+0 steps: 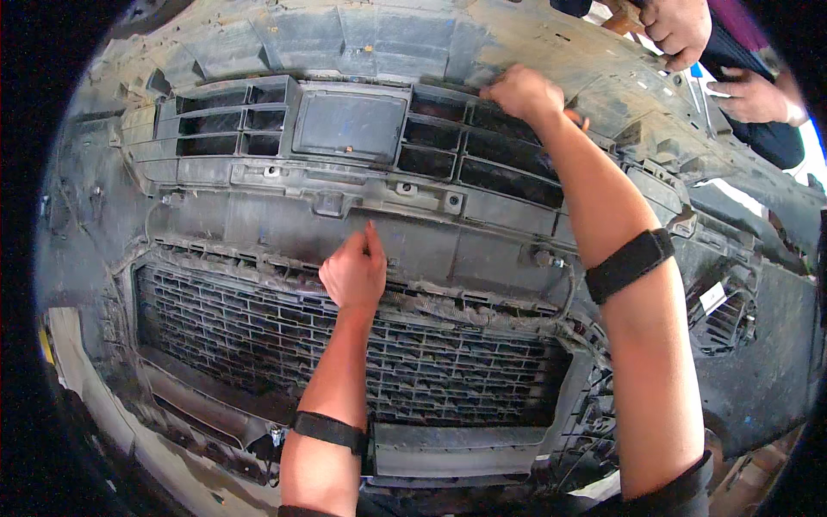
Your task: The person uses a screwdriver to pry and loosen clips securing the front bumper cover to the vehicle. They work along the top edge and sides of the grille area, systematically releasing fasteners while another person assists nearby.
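A large dark, dusty car bumper (508,233) lies with its inner side facing me. My left hand (353,269) is above its middle strip, fingers curled and one digit pointing away from me; nothing shows in it. Farther off to the right, my right hand (527,93) bends closed at the upper edge of the slatted grille opening (508,164). Its fingertips touch or nearly touch that edge; what they grip, if anything, is hidden. A small orange piece (577,119) shows beside my right wrist, its kind unclear. Black bands circle both forearms.
A mesh grille (345,345) spans the near part of the bumper. A flat square panel (351,123) sits left of the slats. At the upper right are another person's hands (676,30), with a blue-handled tool (698,77) near them. Cables run along the right side.
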{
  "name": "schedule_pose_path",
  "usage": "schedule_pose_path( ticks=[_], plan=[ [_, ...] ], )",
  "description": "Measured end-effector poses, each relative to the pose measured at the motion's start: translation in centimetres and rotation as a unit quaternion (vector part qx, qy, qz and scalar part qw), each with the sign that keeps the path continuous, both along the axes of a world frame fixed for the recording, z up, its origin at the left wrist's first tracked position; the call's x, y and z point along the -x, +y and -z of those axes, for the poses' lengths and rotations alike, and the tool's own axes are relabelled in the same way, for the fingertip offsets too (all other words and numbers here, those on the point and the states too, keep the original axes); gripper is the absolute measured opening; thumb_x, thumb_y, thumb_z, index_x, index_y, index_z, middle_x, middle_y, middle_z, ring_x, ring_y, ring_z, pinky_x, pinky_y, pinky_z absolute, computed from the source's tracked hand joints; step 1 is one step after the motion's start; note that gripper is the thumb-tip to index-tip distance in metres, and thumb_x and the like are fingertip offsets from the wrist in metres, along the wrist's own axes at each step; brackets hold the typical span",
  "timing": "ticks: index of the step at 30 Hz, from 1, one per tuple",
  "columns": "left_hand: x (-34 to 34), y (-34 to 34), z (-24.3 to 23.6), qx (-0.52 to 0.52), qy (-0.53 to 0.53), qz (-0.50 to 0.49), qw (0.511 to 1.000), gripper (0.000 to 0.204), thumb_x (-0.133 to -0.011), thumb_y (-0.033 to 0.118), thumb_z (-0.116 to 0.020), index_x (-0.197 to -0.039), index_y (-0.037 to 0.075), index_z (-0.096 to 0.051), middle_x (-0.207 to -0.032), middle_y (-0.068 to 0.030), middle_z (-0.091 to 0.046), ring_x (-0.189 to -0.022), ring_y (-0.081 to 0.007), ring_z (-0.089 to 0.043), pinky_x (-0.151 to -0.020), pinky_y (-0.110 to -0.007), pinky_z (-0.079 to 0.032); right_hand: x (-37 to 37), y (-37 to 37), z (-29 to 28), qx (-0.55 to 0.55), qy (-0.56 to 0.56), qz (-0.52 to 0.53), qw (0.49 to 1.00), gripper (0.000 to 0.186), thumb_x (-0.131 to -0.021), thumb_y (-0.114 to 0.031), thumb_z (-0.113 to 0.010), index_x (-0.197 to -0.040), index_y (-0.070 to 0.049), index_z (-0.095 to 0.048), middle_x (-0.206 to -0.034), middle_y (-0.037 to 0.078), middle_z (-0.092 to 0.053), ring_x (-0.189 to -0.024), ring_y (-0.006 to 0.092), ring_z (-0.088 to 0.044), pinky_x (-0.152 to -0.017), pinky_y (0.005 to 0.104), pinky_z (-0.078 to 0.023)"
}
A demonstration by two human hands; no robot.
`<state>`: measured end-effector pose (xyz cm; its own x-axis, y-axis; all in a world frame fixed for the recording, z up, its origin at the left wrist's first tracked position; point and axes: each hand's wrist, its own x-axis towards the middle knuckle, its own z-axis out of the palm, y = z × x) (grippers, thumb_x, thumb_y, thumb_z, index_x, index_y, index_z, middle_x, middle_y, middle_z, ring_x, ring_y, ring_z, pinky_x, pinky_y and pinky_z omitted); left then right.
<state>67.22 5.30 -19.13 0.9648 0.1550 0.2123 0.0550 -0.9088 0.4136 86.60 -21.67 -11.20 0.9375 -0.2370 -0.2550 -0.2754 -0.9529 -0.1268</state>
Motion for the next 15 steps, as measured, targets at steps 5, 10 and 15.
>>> schedule_pose_path(
  ticks=[5, 10, 15],
  plan=[
    [-0.2, -0.2, -0.7, -0.008, -0.014, 0.015, 1.0, 0.046, -0.091, 0.032, -0.057, -0.053, 0.007, -0.048, -0.055, -0.0155, -0.058, -0.048, -0.0377, -0.055, -0.044, -0.045, -0.042, 1.2, -1.1, -0.8, -0.122, -0.078, -0.099, 0.984, 0.043, -0.076, -0.048, -0.065, -0.092, -0.009, -0.073, -0.089, 0.021, -0.067, -0.088, 0.0361, -0.064, -0.082, 0.0395, -0.051],
    [-0.3, -0.4, -0.9, 0.0, -0.015, -0.004, 1.0, 0.045, -0.092, 0.035, -0.055, -0.056, 0.008, -0.052, -0.057, -0.0175, -0.058, -0.052, -0.0401, -0.057, -0.048, -0.048, -0.044, 8.1, 1.9, -3.2, -0.261, -0.163, -0.15, 0.94, 0.036, -0.077, -0.041, -0.07, -0.088, -0.006, -0.073, -0.067, 0.017, -0.064, -0.058, 0.0249, -0.062, -0.065, 0.0373, -0.051],
    [-0.1, -0.4, -0.8, -0.002, -0.012, -0.018, 1.0, 0.047, -0.093, 0.041, -0.05, -0.061, 0.007, -0.054, -0.059, -0.0194, -0.059, -0.056, -0.042, -0.058, -0.052, -0.05, -0.045, 19.0, 6.5, -3.2, -0.432, -0.029, -0.084, 0.897, 0.028, -0.078, -0.028, -0.07, -0.093, -0.005, -0.073, -0.063, 0.011, -0.063, -0.058, 0.0095, -0.052, -0.059, 0.0313, -0.048]
  ],
)
